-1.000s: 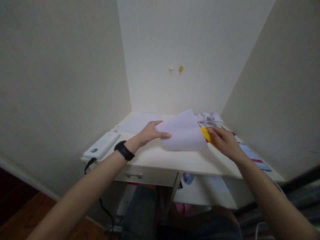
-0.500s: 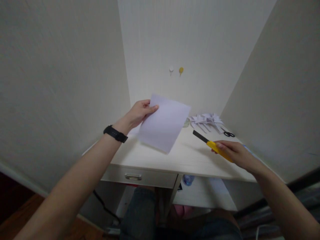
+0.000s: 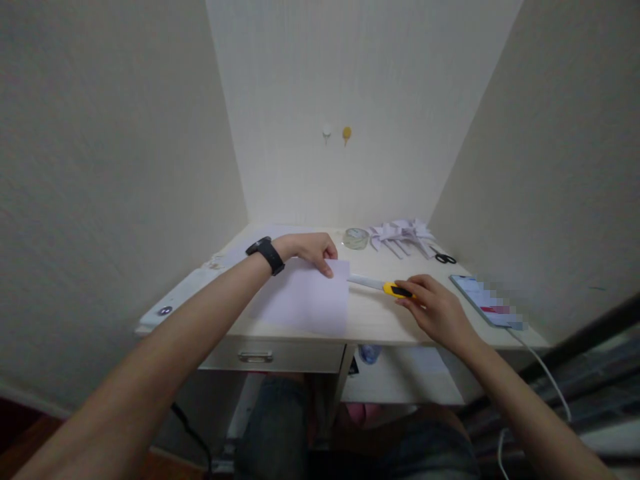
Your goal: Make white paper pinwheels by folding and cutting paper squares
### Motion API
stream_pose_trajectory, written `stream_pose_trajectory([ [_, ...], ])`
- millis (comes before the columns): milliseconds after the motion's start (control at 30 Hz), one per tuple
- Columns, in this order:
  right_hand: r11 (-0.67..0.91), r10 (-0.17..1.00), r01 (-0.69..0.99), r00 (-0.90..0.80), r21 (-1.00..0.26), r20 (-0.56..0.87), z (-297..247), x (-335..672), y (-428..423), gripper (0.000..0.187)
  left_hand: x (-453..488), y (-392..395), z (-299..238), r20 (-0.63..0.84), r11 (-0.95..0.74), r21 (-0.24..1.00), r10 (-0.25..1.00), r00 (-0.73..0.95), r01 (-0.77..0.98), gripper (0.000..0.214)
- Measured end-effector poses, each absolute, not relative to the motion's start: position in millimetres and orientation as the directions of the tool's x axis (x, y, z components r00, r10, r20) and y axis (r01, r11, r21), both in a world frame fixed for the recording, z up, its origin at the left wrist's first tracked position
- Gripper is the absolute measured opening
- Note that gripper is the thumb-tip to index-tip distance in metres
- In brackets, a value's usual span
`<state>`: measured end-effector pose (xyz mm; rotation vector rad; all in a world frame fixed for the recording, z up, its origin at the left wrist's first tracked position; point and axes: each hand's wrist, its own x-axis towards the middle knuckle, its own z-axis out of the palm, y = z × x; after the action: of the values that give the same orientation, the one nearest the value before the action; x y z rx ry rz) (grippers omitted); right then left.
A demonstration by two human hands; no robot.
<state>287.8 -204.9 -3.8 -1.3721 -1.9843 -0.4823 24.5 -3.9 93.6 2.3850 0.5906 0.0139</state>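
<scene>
My left hand, with a dark watch on its wrist, pinches the top edge of a white sheet of paper near its upper right corner. The sheet is over the front of the desk. My right hand grips a yellow and black utility knife by its handle. Its long extended blade points left and reaches the sheet's right edge; the tip is hidden at the paper, perhaps inside a fold.
Folded paper pinwheels lie at the back right of the desk, near a roll of clear tape and black-handled scissors. A phone with a white cable rests at the right. Two hooks are on the wall.
The paper has come down from a tilted position in the air to the desk. My right hand has brought the knife left, its blade now at the paper's edge.
</scene>
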Motion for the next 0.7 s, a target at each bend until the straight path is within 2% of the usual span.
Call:
stream_pose_trajectory([
  [400,0.326,0.677,0.942,-0.170,-0.084,0.716,-7.5,288.5,-211.1,0.029,23.1,-4.7,85.8,-0.118,-0.702,0.610,0.379,0.918,0.368,0.018],
  [700,0.304,0.686,0.953,-0.228,0.013,0.691,-9.5,286.0,-212.4,0.028,21.6,-3.9,82.6,-0.118,-0.656,0.650,0.410,0.904,0.382,0.021],
])
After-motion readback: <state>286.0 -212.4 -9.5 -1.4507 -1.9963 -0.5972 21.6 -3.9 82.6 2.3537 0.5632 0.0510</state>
